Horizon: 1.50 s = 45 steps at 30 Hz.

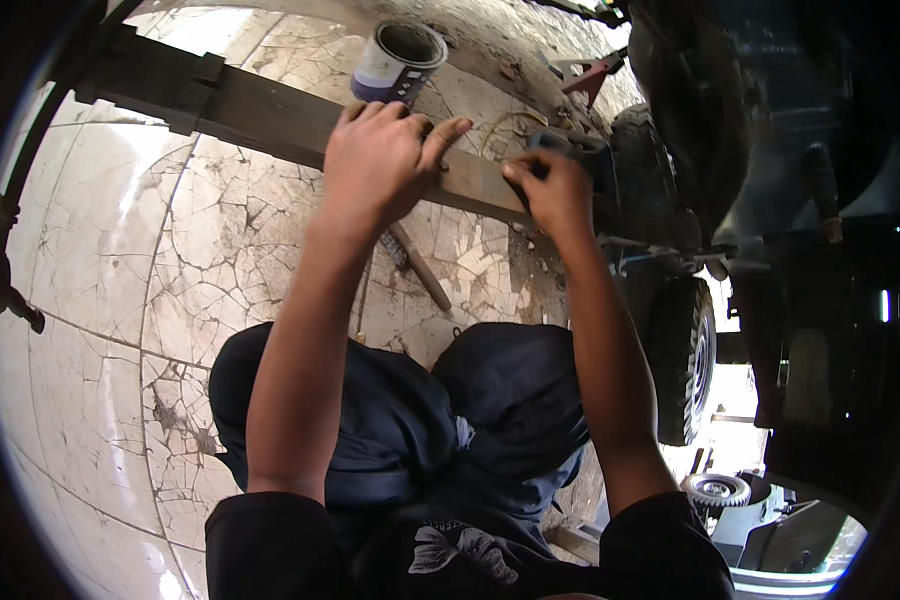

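Observation:
A long flat dark bar (250, 105) runs from the upper left toward the right, above the cracked stone floor. My left hand (385, 150) lies over the bar's middle, fingers curled over its far edge and thumb spread to the right. My right hand (550, 190) is further right along the bar, fingertips pinched together on something small at its top face; what it is I cannot tell. A dark grey block (580, 150) sits just beyond those fingers. My knees in dark trousers are folded below the bar.
An open tin can (400, 60) stands behind the bar. A wooden-handled tool (420, 268) lies on the floor (120, 250) under the bar. A vehicle with a black tyre (688, 360) is at the right, with a standing person (820, 190) beyond it and a red metal piece (592, 75) behind.

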Each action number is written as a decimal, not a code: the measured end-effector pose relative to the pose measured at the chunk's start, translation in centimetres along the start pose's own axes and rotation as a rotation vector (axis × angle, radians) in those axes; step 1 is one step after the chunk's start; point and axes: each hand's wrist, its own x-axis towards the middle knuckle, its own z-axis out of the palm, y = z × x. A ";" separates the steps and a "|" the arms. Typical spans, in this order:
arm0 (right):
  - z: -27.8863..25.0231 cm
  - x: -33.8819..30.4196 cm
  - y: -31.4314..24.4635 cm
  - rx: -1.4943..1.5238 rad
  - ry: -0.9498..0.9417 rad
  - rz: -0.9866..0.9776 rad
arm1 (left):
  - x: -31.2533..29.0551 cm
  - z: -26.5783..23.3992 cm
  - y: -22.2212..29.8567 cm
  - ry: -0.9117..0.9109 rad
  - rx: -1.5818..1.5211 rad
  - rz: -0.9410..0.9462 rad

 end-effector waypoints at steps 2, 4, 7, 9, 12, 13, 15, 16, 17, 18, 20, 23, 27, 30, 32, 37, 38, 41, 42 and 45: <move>0.3 1.9 -0.3 0.034 -0.038 0.014 | 0.5 -1.5 1.0 -0.070 -0.090 -0.040; 0.3 0.4 -0.4 0.020 0.012 -0.054 | 0.2 -0.4 0.4 -0.077 -0.076 -0.071; 0.7 -3.1 -0.1 0.148 0.048 -0.051 | 0.2 -0.8 0.4 -0.115 -0.059 -0.126; 0.8 -3.4 0.2 0.165 0.044 -0.046 | 0.1 -0.9 0.6 -0.123 -0.019 -0.127; 0.4 -0.2 -1.0 0.012 0.075 -0.118 | 0.1 0.7 0.1 -0.086 0.094 -0.013; 0.7 0.8 -1.2 0.002 0.058 -0.094 | 0.0 0.6 -0.1 -0.080 0.073 0.006; 0.8 1.7 -1.2 -0.020 0.026 -0.046 | -0.1 0.7 -0.1 -0.068 0.029 0.043; 1.5 1.3 -0.5 0.090 0.115 -0.150 | -0.1 0.4 0.0 -0.089 0.020 0.036; 1.4 0.5 -1.0 0.099 0.084 -0.104 | -0.2 0.1 -0.3 -0.064 0.015 0.047; 1.0 -0.6 -1.3 0.106 0.053 -0.058 | -0.5 -0.1 -0.5 -0.039 0.010 0.057; 0.7 -2.6 -1.0 0.145 0.040 -0.014 | -0.5 -0.4 -0.4 -0.030 -0.008 0.044; 1.0 -3.7 -0.1 0.172 0.081 -0.022 | 0.1 -0.8 0.8 -0.104 -0.063 -0.103; 0.8 -0.2 -1.6 0.099 0.041 -0.016 | -0.2 0.2 0.2 -0.072 0.029 -0.001; 0.5 -0.9 -2.3 0.025 0.022 -0.016 | -0.5 0.3 -0.1 -0.053 0.022 0.000; 0.8 -2.1 -1.9 0.042 0.053 -0.054 | -0.1 -0.1 -0.3 -0.060 -0.029 -0.050; 0.7 -1.3 -1.1 0.117 0.006 -0.089 | 0.5 -0.4 1.0 -0.012 -0.147 -0.281; 0.8 0.2 -0.9 0.117 0.018 -0.136 | 1.0 -1.0 1.2 -0.020 -0.235 -0.327; 1.6 1.5 -0.7 0.115 0.020 -0.093 | 0.5 -0.7 1.4 0.019 -0.229 -0.214; 1.8 1.0 -0.4 0.137 0.061 -0.125 | 0.7 -0.3 1.2 0.023 -0.231 -0.242; 1.5 -2.1 -1.4 0.183 -0.046 -0.092 | 0.1 -0.2 0.4 0.062 -0.207 -0.240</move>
